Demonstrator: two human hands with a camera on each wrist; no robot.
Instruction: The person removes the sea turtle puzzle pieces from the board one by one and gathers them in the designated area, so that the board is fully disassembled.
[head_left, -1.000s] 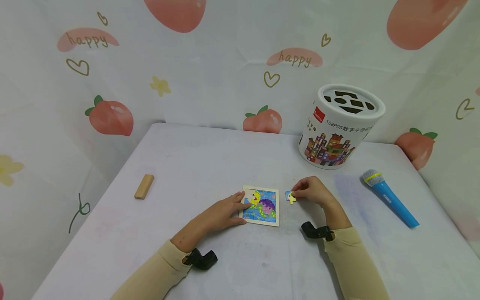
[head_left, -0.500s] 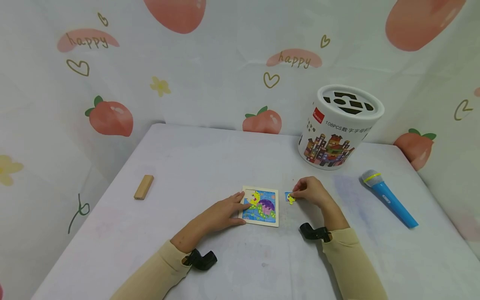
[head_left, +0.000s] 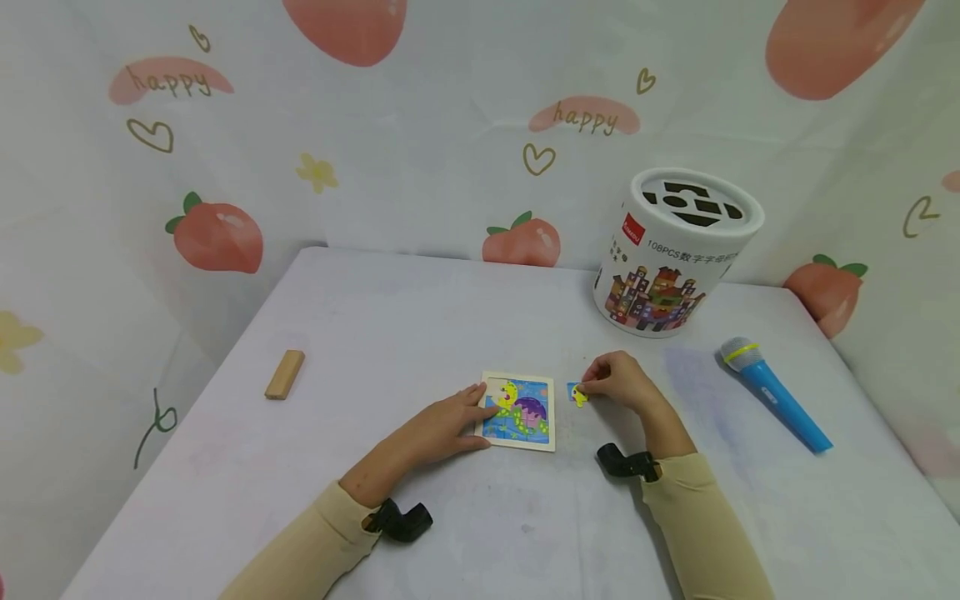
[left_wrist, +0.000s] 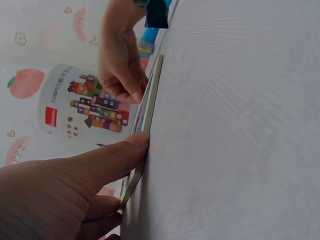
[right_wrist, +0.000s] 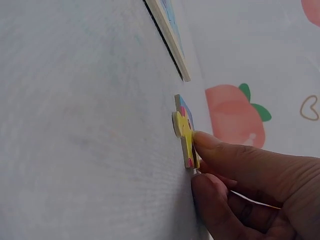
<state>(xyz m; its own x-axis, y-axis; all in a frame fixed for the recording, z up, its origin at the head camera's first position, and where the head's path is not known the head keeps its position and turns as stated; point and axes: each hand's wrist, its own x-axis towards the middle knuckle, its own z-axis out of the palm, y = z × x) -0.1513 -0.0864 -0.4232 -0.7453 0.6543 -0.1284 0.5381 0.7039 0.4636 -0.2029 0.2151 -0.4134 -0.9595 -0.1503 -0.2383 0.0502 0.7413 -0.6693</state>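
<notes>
A small square picture puzzle in a pale wooden frame (head_left: 519,447) lies flat on the table. My left hand (head_left: 444,425) rests along its left side, thumb at the near corner, one finger reaching over the picture. In the left wrist view the thumb presses against the frame's edge (left_wrist: 154,85). Just right of the frame, my right hand (head_left: 621,385) pinches a blue and yellow puzzle piece (head_left: 576,393) between thumb and fingers. Seen from the right wrist, the piece (right_wrist: 184,131) is low over the tabletop, apart from the frame.
Behind the right hand stands a large white tub (head_left: 667,258) with a slotted lid. A blue toy microphone (head_left: 780,400) lies to the right. On the left is a small wooden block (head_left: 285,374). A peach-print cloth (head_left: 420,150) hangs behind the white table (head_left: 390,308).
The piece has turned slightly in the right fingers, showing a bit more blue. My left hand stays in place on the puzzle. The whole head view has shifted a little.
</notes>
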